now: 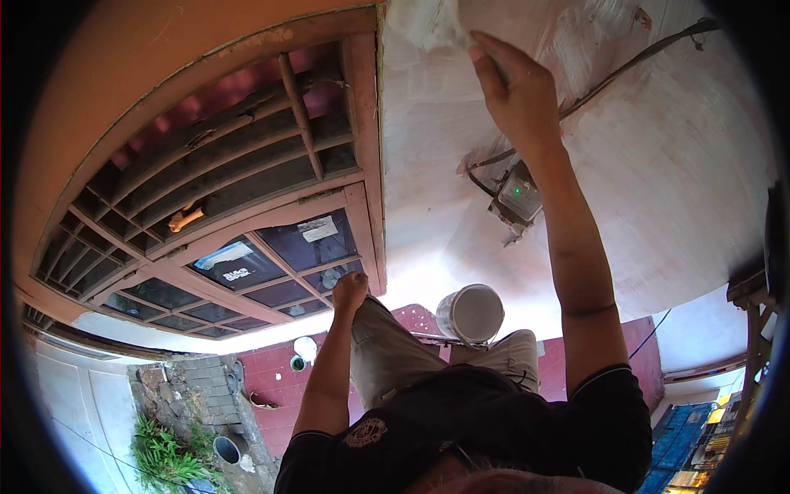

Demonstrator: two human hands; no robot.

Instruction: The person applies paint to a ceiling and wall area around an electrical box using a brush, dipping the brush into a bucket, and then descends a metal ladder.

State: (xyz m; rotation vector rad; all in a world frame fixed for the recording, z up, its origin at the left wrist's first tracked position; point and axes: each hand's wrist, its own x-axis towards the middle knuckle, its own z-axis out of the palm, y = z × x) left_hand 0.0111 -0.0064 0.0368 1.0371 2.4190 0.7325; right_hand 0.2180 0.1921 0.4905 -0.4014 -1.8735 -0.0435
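Note:
My right hand is stretched up against a whitish, patchy wall and presses a white rag or pad onto it; the pad is partly cut off by the top edge of the picture. My left hand is closed in a fist and rests on my left knee, close to the lower corner of a pink wooden window frame. A white bucket stands just past my knees, between my two arms.
A small grey box with a green light hangs on the wall by my right forearm, with a dark cable running up to the right. Far below lie red floor tiles, green plants and a small pot. Wooden scaffolding stands at the right.

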